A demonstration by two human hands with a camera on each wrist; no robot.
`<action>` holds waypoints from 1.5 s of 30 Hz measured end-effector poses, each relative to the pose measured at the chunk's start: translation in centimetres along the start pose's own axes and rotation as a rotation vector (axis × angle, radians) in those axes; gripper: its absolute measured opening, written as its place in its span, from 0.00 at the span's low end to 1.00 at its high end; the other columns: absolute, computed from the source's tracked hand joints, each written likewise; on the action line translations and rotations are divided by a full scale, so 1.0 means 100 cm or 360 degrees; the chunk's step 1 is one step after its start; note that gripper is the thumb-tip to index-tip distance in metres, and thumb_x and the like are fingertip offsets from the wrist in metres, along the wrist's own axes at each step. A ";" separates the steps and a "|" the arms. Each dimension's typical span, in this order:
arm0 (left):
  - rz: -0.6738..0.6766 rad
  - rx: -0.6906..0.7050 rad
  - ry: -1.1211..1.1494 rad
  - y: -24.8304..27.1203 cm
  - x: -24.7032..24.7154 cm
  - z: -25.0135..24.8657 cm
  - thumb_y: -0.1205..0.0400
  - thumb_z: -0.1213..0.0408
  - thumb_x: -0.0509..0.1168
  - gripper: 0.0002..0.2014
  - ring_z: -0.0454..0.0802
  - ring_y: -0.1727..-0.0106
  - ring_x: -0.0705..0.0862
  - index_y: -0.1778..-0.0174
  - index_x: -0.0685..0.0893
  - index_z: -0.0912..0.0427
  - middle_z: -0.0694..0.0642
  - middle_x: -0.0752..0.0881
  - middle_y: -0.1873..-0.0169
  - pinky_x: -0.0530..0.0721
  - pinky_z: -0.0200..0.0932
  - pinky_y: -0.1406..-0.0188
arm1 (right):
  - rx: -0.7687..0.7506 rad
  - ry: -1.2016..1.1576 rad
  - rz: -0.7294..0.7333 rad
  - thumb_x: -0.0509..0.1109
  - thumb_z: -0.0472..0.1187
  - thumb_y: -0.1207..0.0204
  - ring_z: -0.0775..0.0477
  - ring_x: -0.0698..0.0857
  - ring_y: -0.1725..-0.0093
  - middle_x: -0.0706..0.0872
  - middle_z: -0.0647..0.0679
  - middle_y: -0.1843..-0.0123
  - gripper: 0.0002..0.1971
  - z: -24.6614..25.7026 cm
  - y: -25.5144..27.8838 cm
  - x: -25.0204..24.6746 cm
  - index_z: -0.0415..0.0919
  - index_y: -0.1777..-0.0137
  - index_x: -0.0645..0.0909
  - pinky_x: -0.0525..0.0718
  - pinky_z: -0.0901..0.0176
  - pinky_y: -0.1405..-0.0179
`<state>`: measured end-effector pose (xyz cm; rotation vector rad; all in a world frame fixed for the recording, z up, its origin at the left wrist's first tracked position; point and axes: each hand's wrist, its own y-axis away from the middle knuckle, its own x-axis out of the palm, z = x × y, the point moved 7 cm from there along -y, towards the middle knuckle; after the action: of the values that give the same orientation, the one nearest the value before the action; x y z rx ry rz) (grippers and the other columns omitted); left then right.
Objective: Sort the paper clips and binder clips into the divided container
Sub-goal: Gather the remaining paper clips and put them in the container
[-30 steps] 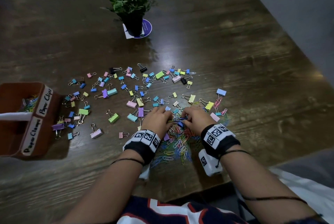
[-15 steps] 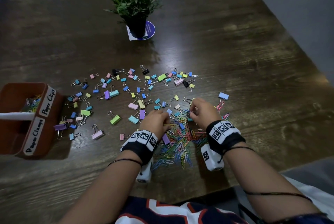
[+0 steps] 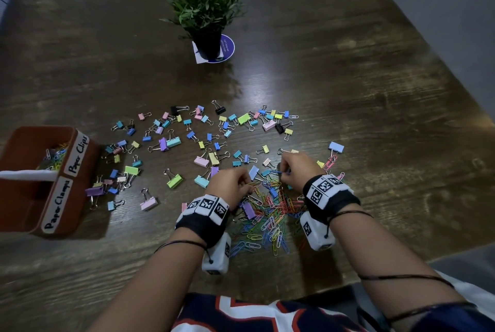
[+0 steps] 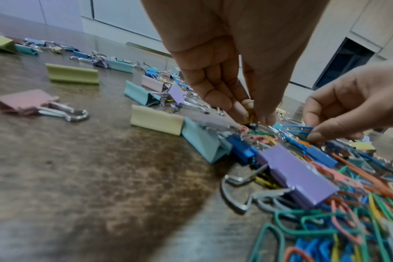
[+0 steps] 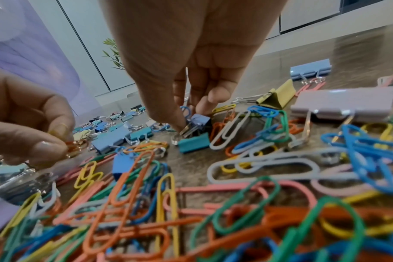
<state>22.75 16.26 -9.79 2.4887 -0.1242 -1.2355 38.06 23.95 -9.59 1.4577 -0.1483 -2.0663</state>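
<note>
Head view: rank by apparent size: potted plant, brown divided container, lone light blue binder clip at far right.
1. Brown divided container, though the frame edge cuts it off.
2. Potted plant. It sits farther from the camera than the container, so the order of these two is unsure.
3. Light blue binder clip, clearly smallest.

An office, by the look of it: dark wooden table (image 3: 348, 69) ahead of the fingers (image 4: 215, 92), a small potted plant (image 3: 203, 10) on a printed coaster (image 3: 227, 47) beyond them, pale panelled walls (image 4: 128, 17) and glass partitions (image 5: 88, 58) behind.
</note>
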 end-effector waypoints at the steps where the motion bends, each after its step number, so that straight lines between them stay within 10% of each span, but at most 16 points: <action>1: -0.0034 -0.0003 0.0020 0.001 -0.005 0.001 0.22 0.63 0.72 0.06 0.45 0.63 0.81 0.60 0.81 0.54 0.43 0.82 0.68 0.77 0.36 0.67 | 0.0007 -0.0009 0.0004 0.69 0.34 0.27 0.47 0.82 0.56 0.82 0.50 0.59 0.06 0.001 0.000 0.000 0.45 0.61 0.77 0.79 0.56 0.60; 8: -0.0289 -0.0094 0.0268 0.017 -0.055 0.028 0.24 0.62 0.75 0.09 0.36 0.67 0.80 0.65 0.81 0.49 0.43 0.84 0.70 0.76 0.30 0.69 | -0.0079 -0.0166 -0.0234 0.72 0.36 0.27 0.48 0.83 0.59 0.84 0.49 0.61 0.08 0.040 -0.008 -0.024 0.46 0.62 0.77 0.83 0.54 0.60; 13: -0.0593 -0.0259 0.0410 0.048 -0.123 0.071 0.25 0.61 0.75 0.07 0.41 0.64 0.83 0.64 0.83 0.51 0.45 0.86 0.67 0.80 0.37 0.65 | -0.0137 -0.0112 -0.0254 0.72 0.36 0.28 0.49 0.80 0.61 0.81 0.51 0.64 0.10 0.082 -0.018 -0.027 0.47 0.64 0.75 0.70 0.63 0.72; 23: -0.1134 -0.0802 0.0092 0.095 -0.283 0.216 0.25 0.61 0.75 0.05 0.56 0.55 0.86 0.62 0.85 0.56 0.56 0.88 0.60 0.83 0.49 0.54 | -0.0360 -0.0486 -0.0131 0.71 0.31 0.30 0.48 0.84 0.62 0.84 0.50 0.65 0.13 0.180 -0.026 0.002 0.49 0.67 0.73 0.82 0.56 0.61; 28: -0.0784 -0.0945 -0.0037 0.086 -0.293 0.243 0.26 0.60 0.77 0.17 0.57 0.44 0.85 0.44 0.85 0.59 0.59 0.88 0.45 0.80 0.48 0.45 | -0.0377 -0.0553 -0.0087 0.71 0.32 0.29 0.52 0.82 0.64 0.83 0.52 0.66 0.13 0.207 -0.026 0.021 0.50 0.67 0.74 0.83 0.56 0.60; 45: -0.1002 -0.0795 -0.0282 0.155 -0.227 0.317 0.17 0.39 0.51 0.38 0.57 0.15 0.49 0.15 0.49 0.54 0.57 0.50 0.15 0.46 0.56 0.18 | -0.0869 -0.0886 -0.0439 0.69 0.29 0.29 0.56 0.75 0.67 0.77 0.53 0.64 0.09 0.386 -0.034 0.049 0.44 0.63 0.75 0.75 0.66 0.66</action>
<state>-14.84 -1.67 -4.74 2.0223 0.8748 -1.4830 1.29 14.82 0.10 0.5844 0.3926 -2.4310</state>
